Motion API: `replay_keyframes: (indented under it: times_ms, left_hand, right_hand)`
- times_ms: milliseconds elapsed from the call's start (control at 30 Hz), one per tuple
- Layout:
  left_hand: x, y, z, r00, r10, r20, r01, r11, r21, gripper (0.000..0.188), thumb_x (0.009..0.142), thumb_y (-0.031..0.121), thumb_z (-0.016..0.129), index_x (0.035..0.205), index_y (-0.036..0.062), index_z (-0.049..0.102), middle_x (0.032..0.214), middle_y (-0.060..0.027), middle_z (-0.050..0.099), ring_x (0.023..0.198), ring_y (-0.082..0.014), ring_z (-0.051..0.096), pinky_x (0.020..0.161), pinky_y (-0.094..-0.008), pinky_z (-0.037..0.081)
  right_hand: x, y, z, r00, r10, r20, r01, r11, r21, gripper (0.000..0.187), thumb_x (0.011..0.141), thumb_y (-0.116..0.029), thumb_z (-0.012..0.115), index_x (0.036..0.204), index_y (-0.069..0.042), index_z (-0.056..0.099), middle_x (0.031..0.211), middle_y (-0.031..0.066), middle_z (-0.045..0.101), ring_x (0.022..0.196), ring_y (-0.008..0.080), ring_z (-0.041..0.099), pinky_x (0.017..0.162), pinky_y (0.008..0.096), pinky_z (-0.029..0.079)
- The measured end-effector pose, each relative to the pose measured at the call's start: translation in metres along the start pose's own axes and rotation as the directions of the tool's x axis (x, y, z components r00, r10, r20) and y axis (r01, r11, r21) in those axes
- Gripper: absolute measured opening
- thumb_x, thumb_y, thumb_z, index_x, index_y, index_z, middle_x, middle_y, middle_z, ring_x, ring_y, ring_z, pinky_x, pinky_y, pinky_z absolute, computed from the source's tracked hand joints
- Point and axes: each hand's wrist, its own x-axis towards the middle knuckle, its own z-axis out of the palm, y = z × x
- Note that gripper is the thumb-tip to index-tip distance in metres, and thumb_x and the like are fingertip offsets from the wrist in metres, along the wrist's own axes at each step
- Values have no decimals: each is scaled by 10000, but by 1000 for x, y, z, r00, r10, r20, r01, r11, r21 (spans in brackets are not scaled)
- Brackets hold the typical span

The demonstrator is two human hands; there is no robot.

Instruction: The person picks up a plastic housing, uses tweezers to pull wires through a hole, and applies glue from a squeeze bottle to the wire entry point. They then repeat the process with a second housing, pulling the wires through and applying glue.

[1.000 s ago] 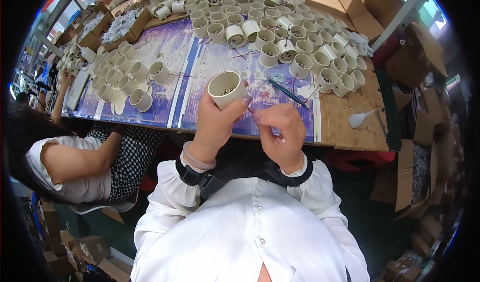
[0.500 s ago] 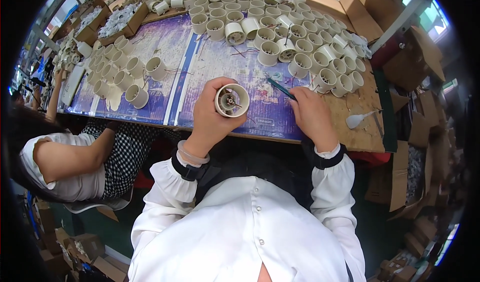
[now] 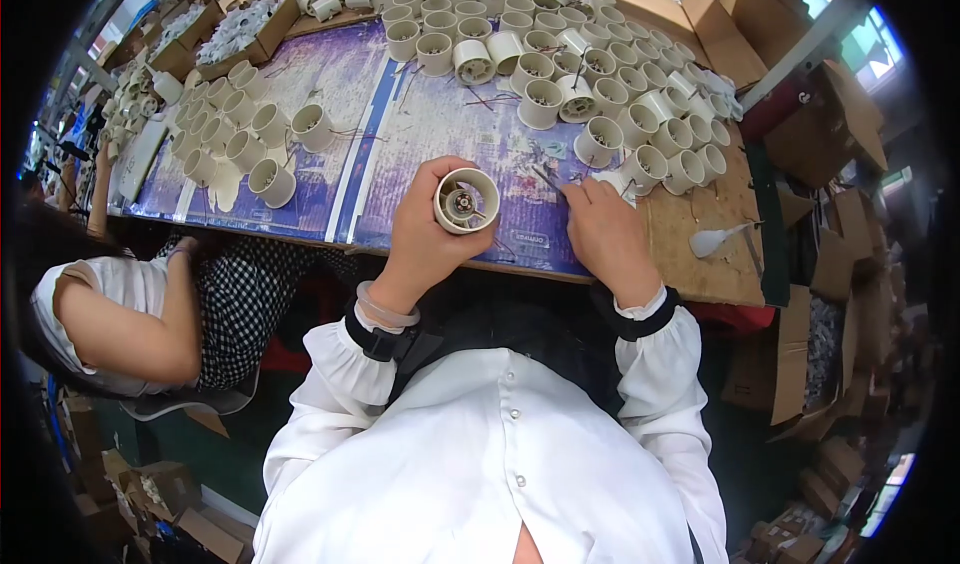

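Note:
My left hand (image 3: 425, 219) is wrapped round a white plastic cup-shaped housing (image 3: 486, 181), its open mouth facing up. Inside that housing sits a small metal part (image 3: 462, 203). On the right, my right hand (image 3: 610, 232) is closed low over the table, palm down. Slim dark tweezers (image 3: 546, 177) stick out past its fingertips toward the upper left; most of their length is hidden by the fingers. The two hands are apart, with the housing held above the purple printed sheet (image 3: 400, 179).
Many similar white housings (image 3: 540, 104) crowd the table's far side, some tipped over, some with thin wires. Another group (image 3: 270, 181) stands at left. A small white bottle with a thin spout (image 3: 706, 243) lies at right. A co-worker (image 3: 130, 309) sits at left; cartons (image 3: 795, 354) stand at right.
My right hand has shifted a little left, toward the housing, and turned, so less of the tweezers shows. My left hand keeps its hold, with the housing tilted slightly differently.

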Motion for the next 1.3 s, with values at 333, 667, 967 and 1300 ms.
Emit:
replay_keyframes:
  times_ms: [333,667,967,1300]
  left_hand:
    - [-4,-3,0,1000,-14,10,14,1000,13,510,688,31,773,1125,51,510,1037,-55,603,922,-138,595,820,-265,484]
    - [-8,0,1,1000,-26,9,26,1000,-2,532,668,37,779,1131,58,518,1027,-51,614,923,-145,610,814,-274,491]
    - [-10,3,3,998,7,62,-7,1000,-9,523,683,15,780,1125,55,503,1040,-55,594,944,-136,593,817,-269,490]
    - [-11,7,7,991,60,119,-61,998,5,554,664,22,792,1131,55,497,1040,-55,597,924,-141,603,811,-268,497]
  right_hand:
    - [-22,-8,3,936,345,72,-221,414,883,196,951,-80,552,1126,-3,592,1028,73,610,932,176,584,834,299,482]
    - [-30,-18,17,934,355,40,-65,60,996,133,979,-68,498,1105,-24,498,1038,89,634,955,154,607,903,292,457]
    - [-23,-33,-21,908,407,-94,10,205,979,133,955,-20,523,1062,-26,443,1002,148,648,918,208,641,808,290,503]
    - [-4,-59,-26,916,127,-380,264,520,812,177,918,-12,590,1023,-32,450,956,135,642,892,191,639,792,270,491]
